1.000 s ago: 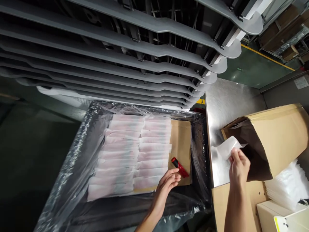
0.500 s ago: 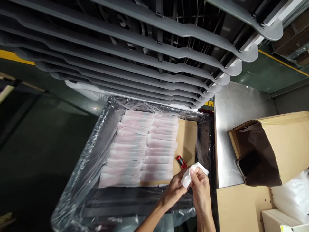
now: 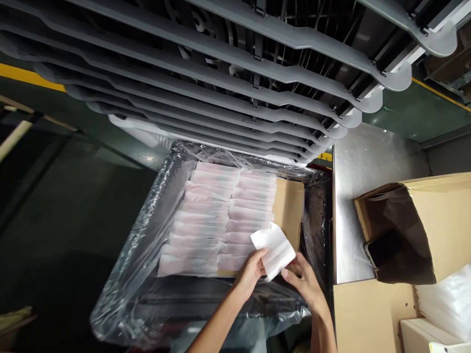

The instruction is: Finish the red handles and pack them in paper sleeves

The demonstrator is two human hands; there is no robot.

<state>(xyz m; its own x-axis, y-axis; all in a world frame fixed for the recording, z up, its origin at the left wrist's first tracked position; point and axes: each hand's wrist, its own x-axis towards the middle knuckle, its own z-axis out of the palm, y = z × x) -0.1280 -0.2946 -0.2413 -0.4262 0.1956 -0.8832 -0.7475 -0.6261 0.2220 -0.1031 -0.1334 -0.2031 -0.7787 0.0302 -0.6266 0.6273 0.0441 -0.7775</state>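
Observation:
Both my hands hold one white foam pouch (image 3: pixel 274 250) over the near right corner of a black bin lined with clear plastic (image 3: pixel 147 230). My left hand (image 3: pixel 250 272) pinches the pouch's left edge. My right hand (image 3: pixel 303 279) grips its lower right corner. Under the pouch, rows of several wrapped pinkish packets (image 3: pixel 217 220) lie flat on a brown cardboard sheet (image 3: pixel 290 211). The red tool seen on the cardboard is now hidden behind the pouch.
A stack of grey plastic trays (image 3: pixel 235 83) hangs over the far side of the bin. A steel table (image 3: pixel 353 196) at the right carries a cardboard box (image 3: pixel 434 220) lying on its side. White foam bags (image 3: pixel 445 304) are piled at the lower right.
My right hand pulled the white pouch out by the box and carried it left to the bin. My left hand joined it, and the pouch now hangs spread between both hands.

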